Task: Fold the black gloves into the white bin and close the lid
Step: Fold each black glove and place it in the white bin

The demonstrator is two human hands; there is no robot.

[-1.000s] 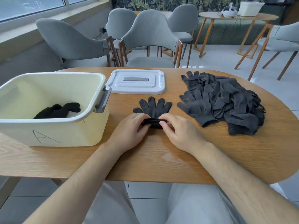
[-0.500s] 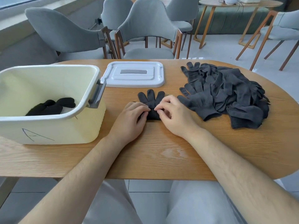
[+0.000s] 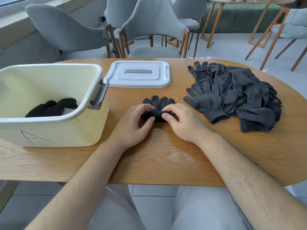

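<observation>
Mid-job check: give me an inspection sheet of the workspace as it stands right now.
Surface: oval wooden table, glare patch near the front edge.
Job's things: white bin at left, open, folded gloves inside; lid flat on the table beyond the hands; one glove half rolled, finger end flat; pile of gloves at right, unfolded.
Clutter: nothing seen.
Hands: left hand and right hand both pinch the rolled end of the glove between thumb and fingers.
Cables: nothing seen on this table.
Surroundings: grey chairs behind the table; second table far right.
</observation>
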